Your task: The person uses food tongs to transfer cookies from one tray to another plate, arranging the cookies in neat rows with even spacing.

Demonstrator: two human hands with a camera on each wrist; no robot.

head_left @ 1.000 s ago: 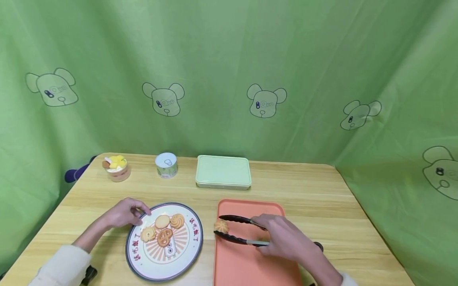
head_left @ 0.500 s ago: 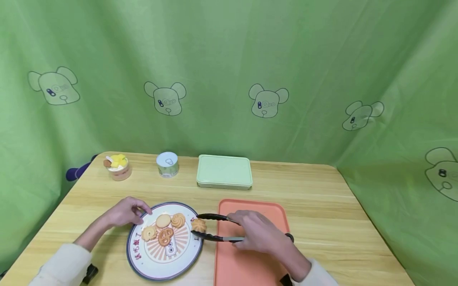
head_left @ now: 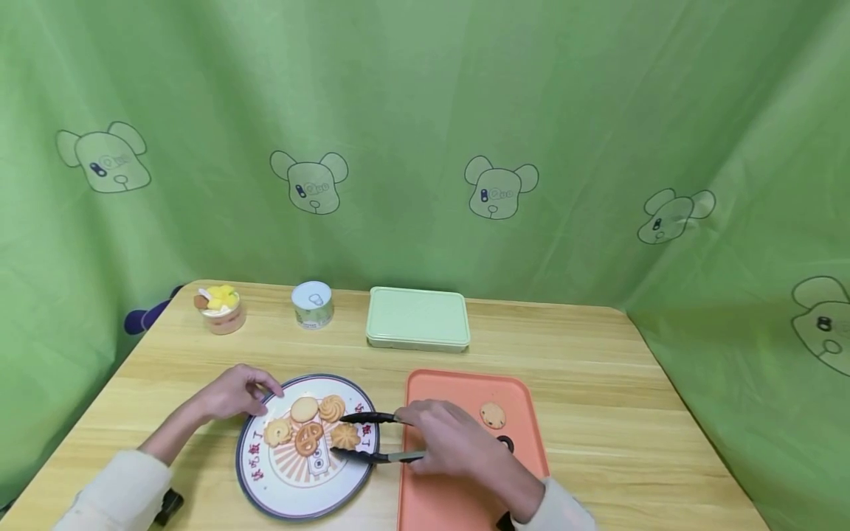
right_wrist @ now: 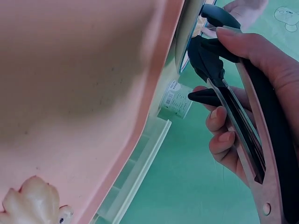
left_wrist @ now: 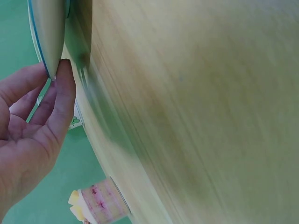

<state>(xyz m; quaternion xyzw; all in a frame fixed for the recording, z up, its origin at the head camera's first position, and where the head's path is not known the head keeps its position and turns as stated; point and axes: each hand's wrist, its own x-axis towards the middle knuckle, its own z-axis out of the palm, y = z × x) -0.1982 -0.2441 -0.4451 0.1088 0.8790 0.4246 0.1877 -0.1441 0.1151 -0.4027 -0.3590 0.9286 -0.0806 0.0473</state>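
gripping the tongs (head_left: 364, 417) in my right hand (head_left: 443, 438), long axis pointing left, i find the star-ridged cookie (head_left: 344, 436) between their tips, over the right side of the plate (head_left: 292, 500) (resting or raised, i cannot tell); my left hand (head_left: 237, 393) pinches its far-left rim.

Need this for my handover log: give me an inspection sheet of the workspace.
Surface: table, pale wood grain.
Job's things: plate bears pretzel cookie, flower cookie, oval cookie, swirl cookie; ridged cookie between tips of tongs; spotted cookie on orange tray.
Clutter: dessert cup, can, green box at far side.
Hands: left hand pinches plate rim; right hand holds tongs.
Cables: nothing seen.
Surroundings: green curtain, printed animal faces.
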